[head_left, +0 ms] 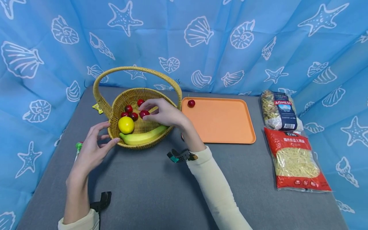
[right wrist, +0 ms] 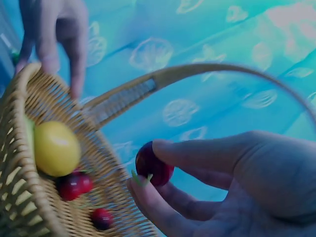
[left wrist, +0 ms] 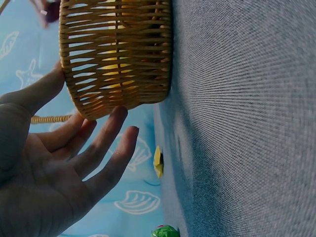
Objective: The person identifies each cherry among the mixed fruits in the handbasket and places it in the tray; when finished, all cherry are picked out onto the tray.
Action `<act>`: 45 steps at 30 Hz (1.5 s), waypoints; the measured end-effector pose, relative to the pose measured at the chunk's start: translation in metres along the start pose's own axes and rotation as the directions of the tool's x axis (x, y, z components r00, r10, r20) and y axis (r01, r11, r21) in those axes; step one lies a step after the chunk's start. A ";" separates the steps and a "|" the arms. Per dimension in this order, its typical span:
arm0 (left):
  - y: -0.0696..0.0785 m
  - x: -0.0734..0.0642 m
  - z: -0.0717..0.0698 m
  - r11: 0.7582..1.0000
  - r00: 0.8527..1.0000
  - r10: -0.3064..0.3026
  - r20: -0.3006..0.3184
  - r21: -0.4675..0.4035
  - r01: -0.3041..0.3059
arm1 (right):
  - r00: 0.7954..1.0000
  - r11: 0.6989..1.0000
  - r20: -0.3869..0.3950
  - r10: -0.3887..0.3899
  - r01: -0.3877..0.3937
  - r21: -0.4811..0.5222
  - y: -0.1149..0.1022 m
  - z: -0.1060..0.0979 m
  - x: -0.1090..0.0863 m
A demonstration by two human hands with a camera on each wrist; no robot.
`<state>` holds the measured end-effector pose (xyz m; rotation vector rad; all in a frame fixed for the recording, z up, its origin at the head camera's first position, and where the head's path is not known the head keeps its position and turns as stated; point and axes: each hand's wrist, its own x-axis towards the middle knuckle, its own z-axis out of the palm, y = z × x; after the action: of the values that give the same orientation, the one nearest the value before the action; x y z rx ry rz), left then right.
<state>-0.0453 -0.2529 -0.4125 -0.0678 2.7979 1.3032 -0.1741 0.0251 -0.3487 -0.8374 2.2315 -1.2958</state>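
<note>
A wicker basket (head_left: 143, 126) with a tall arched handle stands on the grey table's left half. My left hand (head_left: 92, 145) holds its left side, thumb at the front rim and fingers against the outer wall (left wrist: 118, 64). Over the basket, my right hand (head_left: 168, 112) pinches a dark red cherry (right wrist: 154, 164) between thumb and fingers; a bit of green stem shows beside the fingertip. Inside the basket lie a round yellow fruit (head_left: 126, 125), a banana (head_left: 145, 136) along the front wall and several cherries (head_left: 128, 109).
Right of the basket lies an orange tray (head_left: 218, 121) with one stemmed cherry (head_left: 191, 103) in its back left corner. Two pasta bags, one dark-labelled (head_left: 280, 110) and one red (head_left: 297, 159), lie farther right. Small yellow (head_left: 97, 108) and green (head_left: 79, 146) wrapped items lie at left.
</note>
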 end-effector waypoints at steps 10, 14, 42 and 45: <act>0.000 0.000 -0.002 1.000 1.000 0.023 0.003 -0.008 -0.023 | 0.992 0.958 -0.035 -0.122 0.127 0.256 -0.011 -0.036 -0.076; 0.001 0.000 -0.002 1.000 1.000 0.022 0.006 -0.008 -0.022 | 0.985 0.949 -0.111 -0.135 0.160 0.272 0.002 -0.055 -0.101; 0.001 0.000 0.000 1.000 1.000 0.011 0.003 0.010 -0.011 | 0.798 0.966 -0.558 0.228 -0.114 0.231 0.153 -0.112 -0.094; 0.001 0.000 0.000 1.000 1.000 0.010 0.003 0.010 -0.010 | 0.790 0.962 -0.552 0.267 -0.185 0.200 0.165 -0.111 -0.086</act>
<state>-0.0452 -0.2523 -0.4117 -0.0509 2.8057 1.2896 -0.2278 0.2164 -0.4353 -0.1021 2.5413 -1.7221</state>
